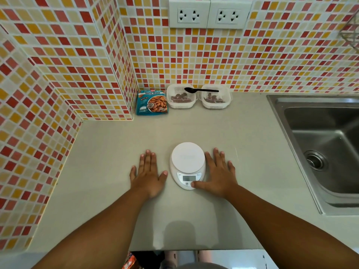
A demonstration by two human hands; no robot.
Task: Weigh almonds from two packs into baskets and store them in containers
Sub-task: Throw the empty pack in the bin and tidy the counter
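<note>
While both hands lie flat on the pale, smooth countertop (pixel 97 152), the weighing gear sits idle under a glossy red, yellow and cream mosaic wall (pixel 58 55). At far right is a brushed steel sink (pixel 320 144), hard and slick by the look of it. Front and centre is a white plastic kitchen scale (pixel 188 165), round platter bare, display too small to read; prob. light and apt to skid, so best taken by its base on both sides. The left hand (pixel 148 175) rests palm down just beside it, fingers straight, holding nothing. The right hand (pixel 217 171) is flat too, fingers spread along the scale's right side, thumb tip on a button by the display.

Well apart, against the back wall: two clear containers w/ white slotted baskets inside, left container (pixel 181 96) and right container (pixel 215 97), each holding a few brown almonds. They look stiff, thin-walled, light; the rims look the place to grip. A teal almond pack (pixel 152 102), soft crinkly foil, stands left of them; only one pack in view. A thin black plastic spoon (pixel 201 90) bridges both rims, likely to tip off if either is nudged.
</note>
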